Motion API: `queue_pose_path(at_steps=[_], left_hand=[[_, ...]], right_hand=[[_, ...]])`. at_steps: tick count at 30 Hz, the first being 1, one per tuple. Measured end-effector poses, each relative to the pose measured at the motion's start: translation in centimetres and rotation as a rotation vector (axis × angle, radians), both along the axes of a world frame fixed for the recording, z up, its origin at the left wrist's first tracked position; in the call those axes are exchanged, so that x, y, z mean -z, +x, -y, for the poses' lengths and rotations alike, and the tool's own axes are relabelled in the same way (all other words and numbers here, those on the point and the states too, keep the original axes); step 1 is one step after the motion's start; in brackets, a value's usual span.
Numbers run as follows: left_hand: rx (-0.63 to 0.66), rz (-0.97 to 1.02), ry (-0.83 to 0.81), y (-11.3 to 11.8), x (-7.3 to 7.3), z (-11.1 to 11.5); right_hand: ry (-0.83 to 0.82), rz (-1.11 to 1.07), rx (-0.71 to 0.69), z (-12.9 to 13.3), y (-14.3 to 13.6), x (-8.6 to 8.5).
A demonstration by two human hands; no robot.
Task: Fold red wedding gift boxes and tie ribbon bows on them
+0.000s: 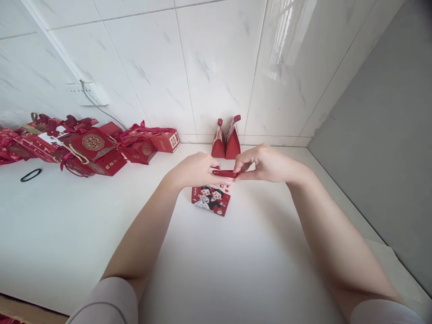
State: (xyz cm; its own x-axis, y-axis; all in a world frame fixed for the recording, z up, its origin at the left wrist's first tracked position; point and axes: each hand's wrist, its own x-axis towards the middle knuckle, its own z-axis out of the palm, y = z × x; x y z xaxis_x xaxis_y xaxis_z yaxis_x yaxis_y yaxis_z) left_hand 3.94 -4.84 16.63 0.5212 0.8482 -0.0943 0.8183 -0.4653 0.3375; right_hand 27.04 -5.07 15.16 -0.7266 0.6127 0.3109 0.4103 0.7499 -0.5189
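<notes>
A person in short light-coloured sleeves works with bare hands at a smooth white table (236, 265), the left hand (199, 170) and right hand (261, 164) meeting over a red strip (225, 173) with a slight sheen. Both hands are drawn in narrow, thumbs and fingers pinching the strip from either end, the right-hand fingertips bunched close at its tip. Just below the hands, near the middle of the table, sits a flat-faced red carton (211, 200) printed with a cartoon couple, one figure in a white gown and the other in a dark suit; the fingers hide whether strip and carton are joined. Behind them, two tapering red boxes (232, 148) with triangular ends and rolled tops stand side by side near a wall (216, 67) of glossy, grey-veined tiles. At left lies a heap of red gift boxes (92, 141), angular and gold-patterned, trimmed with satiny ribbon and a twisted cream cord (76, 153), with a thin black ring (31, 175) lying near it.
</notes>
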Motion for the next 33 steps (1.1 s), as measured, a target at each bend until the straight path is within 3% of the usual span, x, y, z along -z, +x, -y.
queue_pose_path(at_steps=[5, 9, 13, 17, 24, 30, 33], left_hand=[[-0.047, -0.003, 0.141, -0.5, 0.3, -0.9], [-0.127, 0.053, 0.063, -1.5, 1.1, -2.3], [-0.128, 0.064, -0.003, -1.7, 1.4, -2.5], [-0.100, 0.057, -0.047, -1.3, 1.1, -2.0], [-0.091, 0.063, -0.225, -1.1, 0.9, -1.8], [0.042, 0.091, -0.054, -1.4, 0.5, -1.8], [0.073, 0.124, 0.002, -1.3, 0.4, -1.5]], right_hand=[[0.169, -0.050, 0.087, -0.9, -1.5, 1.8], [0.020, -0.212, 0.134, -1.9, -2.0, 2.8], [-0.143, -0.191, 0.149, -1.4, -1.8, 2.3], [-0.128, -0.160, 0.267, -0.7, -2.0, 1.7], [-0.198, -0.089, 0.295, -1.0, -1.8, 1.7], [-0.038, 0.035, 0.324, -0.6, -0.2, 1.1], [0.001, -0.002, 0.295, -0.4, -0.2, 0.9]])
